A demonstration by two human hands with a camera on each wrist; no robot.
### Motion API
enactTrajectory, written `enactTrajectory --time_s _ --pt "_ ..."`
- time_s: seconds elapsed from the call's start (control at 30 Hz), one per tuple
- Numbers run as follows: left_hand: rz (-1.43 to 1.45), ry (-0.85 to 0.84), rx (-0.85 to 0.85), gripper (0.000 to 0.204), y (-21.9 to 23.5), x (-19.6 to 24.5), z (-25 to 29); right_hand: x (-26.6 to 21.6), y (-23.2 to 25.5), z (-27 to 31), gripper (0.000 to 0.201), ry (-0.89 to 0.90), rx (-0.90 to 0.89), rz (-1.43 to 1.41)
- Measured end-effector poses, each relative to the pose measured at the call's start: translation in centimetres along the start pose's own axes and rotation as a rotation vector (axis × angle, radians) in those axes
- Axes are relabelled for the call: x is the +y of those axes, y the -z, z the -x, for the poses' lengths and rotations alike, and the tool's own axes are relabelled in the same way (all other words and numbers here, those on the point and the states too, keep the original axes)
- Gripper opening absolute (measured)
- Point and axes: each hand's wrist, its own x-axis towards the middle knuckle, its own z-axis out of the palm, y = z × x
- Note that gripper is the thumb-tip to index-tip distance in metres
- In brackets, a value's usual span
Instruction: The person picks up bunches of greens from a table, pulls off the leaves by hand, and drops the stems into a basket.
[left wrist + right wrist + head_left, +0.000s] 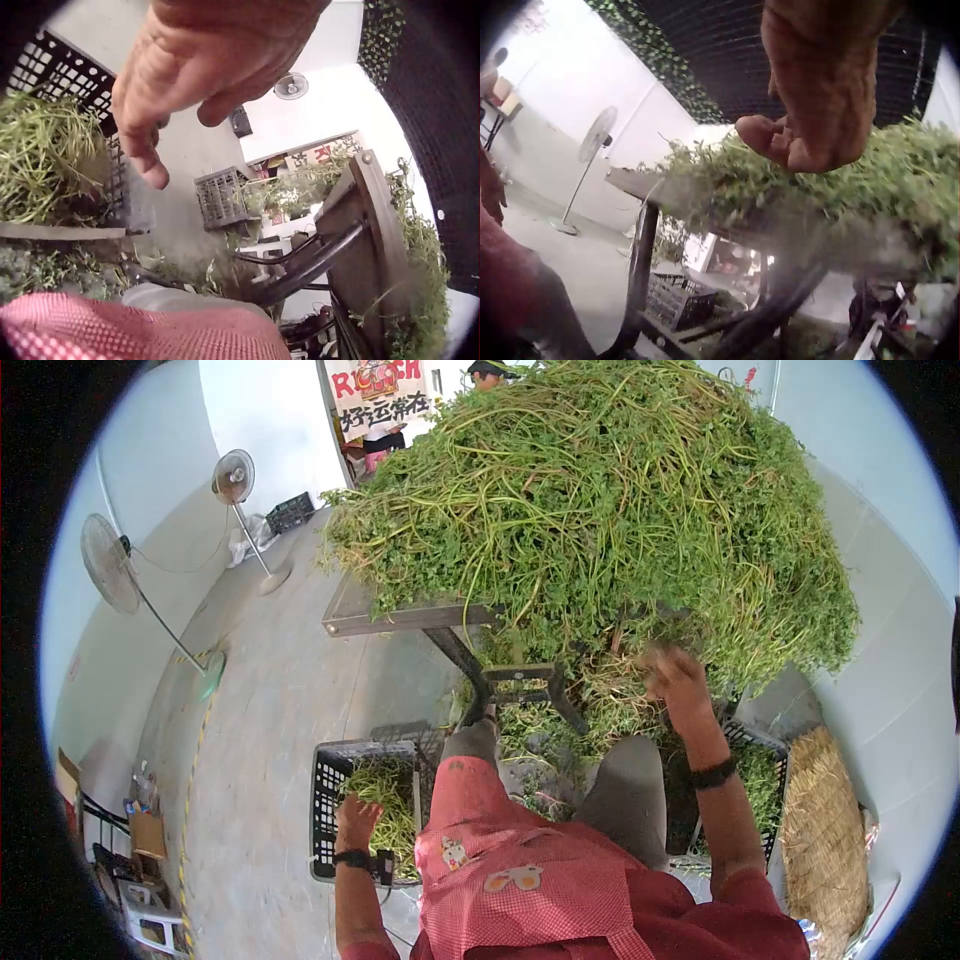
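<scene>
A big heap of green leafy stems (600, 510) covers a table (370, 615) in front of a seated person in a red apron. My right hand (678, 682) reaches up to the heap's near lower edge; in the right wrist view the right hand (817, 97) hangs just before the greens (870, 187) with nothing visibly held. Down at the left, my left hand (355, 822) hovers over a black crate (325, 790) that holds a bunch of stems (390, 790). In the left wrist view that hand (161, 82) is empty, fingers relaxed, above the crate's greens (37, 157).
A second black crate (755, 740) with greens stands at the right knee, a straw bundle (825, 830) beside it. Dark metal table legs (475, 670) stand between the knees. Two standing fans (235, 478) (108, 560) are on the concrete floor to the left. Another person stands behind the heap.
</scene>
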Motion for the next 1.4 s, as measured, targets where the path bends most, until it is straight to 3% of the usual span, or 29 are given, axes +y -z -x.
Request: enactTrajectory --time_s 0.07,0.13,0.17,0.2,0.27,0.3,0.33,0.4,0.5,0.6,0.7,0.77,0.83,0.97,1.03,1.1,1.13,1.2,1.33,1.4 --pt "-0.526 -0.211 -0.239 0.034 1.9 -2.5 -1.8 -2.7 -3.8 -3.3 0.034 0.103 -0.026 0.204" --pt "-0.039 -0.002 -0.165 0.019 -2.9 -1.8 2.8 -5.2 -7.4 -6.4 0.038 0.207 -0.107 0.381" --pt "-0.035 -0.004 -0.168 0.019 -2.9 -2.3 2.3 -5.5 -8.9 -7.8 0.038 0.211 -0.107 0.384" --pt "-0.263 -0.126 -0.29 0.018 -3.3 -2.7 2.5 -5.6 -10.2 -9.2 0.041 0.231 -0.137 0.351" --pt "0.032 0.033 -0.328 0.015 -5.2 -2.9 4.2 -5.6 -12.7 -11.7 0.044 0.253 -0.171 0.319" --pt "0.033 0.031 -0.327 0.015 -5.0 -3.3 3.9 -5.4 -13.7 -12.8 0.048 0.239 -0.148 0.384" --pt "-0.373 -0.24 -0.401 0.016 -4.7 -3.8 3.6 -5.3 -14.6 -13.7 0.051 0.222 -0.124 0.447" --pt "-0.026 0.096 -0.43 0.018 -5.1 -3.9 3.3 -5.3 -15.7 -15.7 0.056 0.163 -0.156 0.442" --pt "-0.082 0.127 -0.349 0.018 -6.4 -3.5 4.4 -4.1 -16.6 -17.7 0.063 0.122 -0.172 0.421" --pt "-0.038 0.142 -0.321 0.019 -7.5 -3.2 5.5 -3.8 -16.8 -17.6 0.052 0.231 -0.13 0.338" --pt "-0.165 0.049 -0.337 0.02 -9.3 -2.6 7.2 -3.4 -15.2 -15.8 0.035 0.096 -0.122 0.451" --pt "-0.188 0.032 -0.328 0.021 -11.7 -1.7 9.0 -2.0 -14.1 -15.0 0.026 0.27 -0.129 0.473" --pt "-0.209 0.01 -0.32 0.022 -14.1 -1.0 9.8 -1.3 -13.0 -13.9 0.026 0.275 -0.152 0.462" --pt "-0.269 -0.109 -0.404 0.022 -20.0 1.6 11.6 -0.2 -11.3 -12.8 0.022 0.276 -0.194 0.523" --pt "-0.414 -0.437 -0.504 0.025 -24.2 3.4 12.6 -0.2 -11.1 -12.3 0.019 0.285 -0.193 0.591" --pt "-0.632 -0.743 -0.472 0.031 -28.2 4.6 12.3 -0.2 -11.2 -11.7 0.018 0.278 -0.232 0.572" --pt "-0.633 -0.742 -0.474 0.031 -30.1 4.8 12.6 -0.2 -11.2 -11.5 0.016 0.273 -0.266 0.553" --pt "-0.752 -1.242 -0.511 0.035 -33.9 4.5 13.3 0.1 -11.1 -11.1 0.015 0.317 -0.286 0.53" --pt "-0.789 -1.353 -0.537 0.035 -39.6 1.6 12.3 -0.2 -10.4 -10.8 0.013 0.39 -0.365 0.632" --pt "-0.572 -1.005 -0.669 0.032 -41.7 1.4 13.4 0.0 -10.1 -10.9 0.013 0.405 -0.425 0.658"
